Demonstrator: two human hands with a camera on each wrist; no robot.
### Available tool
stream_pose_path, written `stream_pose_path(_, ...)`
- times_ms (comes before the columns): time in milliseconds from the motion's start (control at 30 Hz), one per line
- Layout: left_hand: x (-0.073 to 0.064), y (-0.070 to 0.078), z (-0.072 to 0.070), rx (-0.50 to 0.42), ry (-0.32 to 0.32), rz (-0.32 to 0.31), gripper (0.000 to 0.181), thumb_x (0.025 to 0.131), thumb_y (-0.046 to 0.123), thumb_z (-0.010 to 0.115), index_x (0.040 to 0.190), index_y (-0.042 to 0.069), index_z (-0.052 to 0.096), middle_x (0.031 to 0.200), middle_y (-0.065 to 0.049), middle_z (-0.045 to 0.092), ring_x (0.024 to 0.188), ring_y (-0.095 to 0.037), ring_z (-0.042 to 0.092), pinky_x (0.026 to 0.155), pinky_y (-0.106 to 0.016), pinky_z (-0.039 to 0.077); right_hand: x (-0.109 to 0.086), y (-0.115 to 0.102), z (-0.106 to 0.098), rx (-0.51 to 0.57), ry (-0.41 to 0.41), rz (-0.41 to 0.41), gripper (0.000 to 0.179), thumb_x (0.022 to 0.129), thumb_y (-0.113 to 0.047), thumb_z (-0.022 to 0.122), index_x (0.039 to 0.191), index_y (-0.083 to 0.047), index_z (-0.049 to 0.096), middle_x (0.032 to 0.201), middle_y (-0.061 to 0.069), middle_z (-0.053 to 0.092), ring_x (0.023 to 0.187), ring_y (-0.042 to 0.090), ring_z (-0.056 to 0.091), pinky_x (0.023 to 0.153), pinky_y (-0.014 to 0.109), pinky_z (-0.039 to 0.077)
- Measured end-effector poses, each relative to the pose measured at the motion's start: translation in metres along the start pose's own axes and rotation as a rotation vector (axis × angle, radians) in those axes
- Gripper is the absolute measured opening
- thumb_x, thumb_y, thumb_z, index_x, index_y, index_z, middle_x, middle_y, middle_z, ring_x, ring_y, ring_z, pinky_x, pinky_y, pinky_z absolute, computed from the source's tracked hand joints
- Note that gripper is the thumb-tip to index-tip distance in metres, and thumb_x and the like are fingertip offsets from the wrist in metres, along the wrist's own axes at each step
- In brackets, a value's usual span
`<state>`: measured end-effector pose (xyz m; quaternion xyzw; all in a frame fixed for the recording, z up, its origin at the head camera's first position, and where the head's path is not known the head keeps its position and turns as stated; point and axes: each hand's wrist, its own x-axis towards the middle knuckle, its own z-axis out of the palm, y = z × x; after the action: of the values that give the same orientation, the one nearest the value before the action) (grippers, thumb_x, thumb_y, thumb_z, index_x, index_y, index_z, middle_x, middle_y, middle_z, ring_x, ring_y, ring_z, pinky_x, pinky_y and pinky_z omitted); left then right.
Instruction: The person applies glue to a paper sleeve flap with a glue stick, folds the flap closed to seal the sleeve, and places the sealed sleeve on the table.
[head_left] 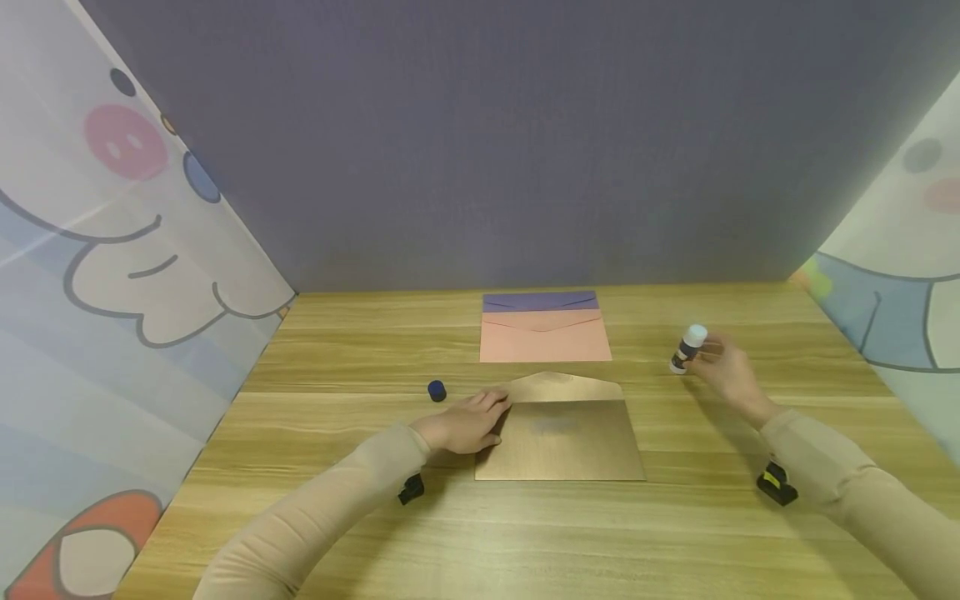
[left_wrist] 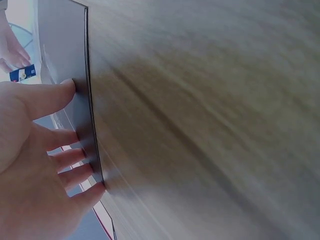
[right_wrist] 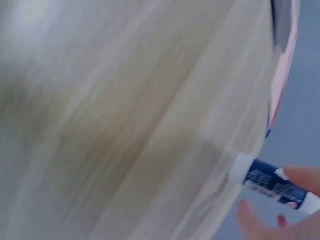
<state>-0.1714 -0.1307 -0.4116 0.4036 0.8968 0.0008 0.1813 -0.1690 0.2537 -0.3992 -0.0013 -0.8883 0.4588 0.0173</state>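
Note:
A gold envelope (head_left: 592,450) lies with its flap (head_left: 585,388) unfolded away from me; a pale smear shows on its upper body. My left hand (head_left: 472,423) rests at its left edge, thumb spread from the fingers. In the left wrist view the fingertips (left_wrist: 85,172) line up along the envelope's edge (left_wrist: 86,45). Off to the right, my right hand (head_left: 729,375) pinches an uncapped glue stick (head_left: 686,350) with a dark blue label. The stick is upright, its white lower end (right_wrist: 241,167) close to the tabletop in the right wrist view.
A small dark blue cap (head_left: 437,391) stands left of the envelope. Behind it lie a pink envelope (head_left: 546,343) and a partly covered purple envelope (head_left: 538,301). A grey panel (head_left: 540,150) rises at the wooden table's (head_left: 540,542) back edge, with cartoon-printed walls at both sides.

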Motion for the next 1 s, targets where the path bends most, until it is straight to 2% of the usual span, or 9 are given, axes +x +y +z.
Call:
stream_pose_path(200, -0.001, 0.0, 0.0, 0.016, -0.003, -0.003, 0.058, 0.093, 0.029, 0.045, 0.139, 0.002, 0.022, 0.144, -0.012, 0.016, 0.132, -0.026, 0.015, 0.107, -0.036, 0.019, -0.011, -0.016, -0.004, 0.011, 0.069, 0.099, 0.06, 0.082, 0.002, 0.041, 0.131, 0.017, 0.011, 0.123, 0.046, 0.021, 0.111, 0.059, 0.027, 0.088, 0.062, 0.033)
stream_pose_path(267, -0.001, 0.0, 0.0, 0.02, -0.002, -0.001, 0.058, 0.093, 0.029, 0.045, 0.139, 0.001, 0.022, 0.144, -0.013, 0.016, 0.132, -0.026, 0.015, 0.107, -0.036, 0.019, -0.015, -0.021, -0.004, 0.023, 0.103, 0.084, 0.06, 0.082, 0.004, 0.038, 0.131, 0.017, 0.007, 0.124, 0.047, 0.017, 0.111, 0.06, 0.023, 0.088, 0.064, 0.03)
stream_pose_path(400, -0.001, 0.001, 0.0, 0.019, -0.005, -0.002, 0.058, 0.093, 0.03, 0.044, 0.139, 0.002, 0.022, 0.144, -0.012, 0.016, 0.132, -0.026, 0.016, 0.107, -0.036, 0.019, -0.024, -0.033, -0.002, -0.027, 0.19, -0.04, 0.06, 0.081, 0.009, 0.038, 0.131, 0.017, 0.008, 0.124, 0.045, 0.015, 0.11, 0.06, 0.021, 0.085, 0.066, 0.029)
stream_pose_path(533, 0.0, 0.001, 0.0, 0.011, -0.012, -0.009, 0.059, 0.093, 0.03, 0.044, 0.139, 0.002, 0.021, 0.145, -0.012, 0.015, 0.132, -0.026, 0.015, 0.108, -0.035, 0.018, -0.029, -0.043, 0.009, -0.134, 0.253, -0.251, 0.056, 0.077, 0.015, 0.047, 0.127, 0.018, 0.021, 0.119, 0.042, 0.025, 0.106, 0.056, 0.026, 0.084, 0.065, 0.028)
stream_pose_path(633, 0.0, 0.0, 0.001, 0.013, -0.014, -0.013, 0.059, 0.093, 0.03, 0.043, 0.14, 0.003, 0.021, 0.145, -0.011, 0.014, 0.133, -0.025, 0.014, 0.108, -0.035, 0.018, -0.029, -0.048, 0.019, -0.19, 0.227, -0.383, 0.053, 0.075, 0.016, 0.054, 0.122, 0.018, 0.028, 0.113, 0.038, 0.034, 0.103, 0.053, 0.033, 0.085, 0.062, 0.03)
stream_pose_path(700, 0.0, 0.0, 0.001, 0.016, -0.015, -0.013, 0.059, 0.093, 0.03, 0.043, 0.14, 0.003, 0.02, 0.145, -0.011, 0.014, 0.133, -0.025, 0.014, 0.108, -0.035, 0.018, -0.029, -0.05, 0.024, -0.21, 0.186, -0.436, 0.053, 0.074, 0.017, 0.055, 0.121, 0.018, 0.03, 0.114, 0.037, 0.036, 0.104, 0.052, 0.034, 0.086, 0.061, 0.03)
stream_pose_path(867, -0.001, 0.0, 0.001, 0.018, -0.011, -0.007, 0.058, 0.093, 0.03, 0.044, 0.139, 0.003, 0.022, 0.144, -0.012, 0.016, 0.132, -0.026, 0.016, 0.107, -0.036, 0.019, -0.029, -0.048, 0.034, -0.261, 0.061, -0.498, 0.051, 0.075, 0.014, 0.056, 0.121, 0.014, 0.032, 0.121, 0.035, 0.035, 0.111, 0.05, 0.033, 0.087, 0.06, 0.032)
stream_pose_path(1000, -0.001, 0.0, 0.0, 0.012, 0.0, 0.003, 0.058, 0.092, 0.029, 0.045, 0.138, 0.002, 0.023, 0.144, -0.013, 0.017, 0.132, -0.027, 0.017, 0.107, -0.037, 0.02, -0.027, -0.044, 0.043, -0.297, -0.006, -0.534, 0.047, 0.078, 0.01, 0.056, 0.12, 0.011, 0.036, 0.121, 0.03, 0.039, 0.111, 0.046, 0.036, 0.089, 0.057, 0.034)
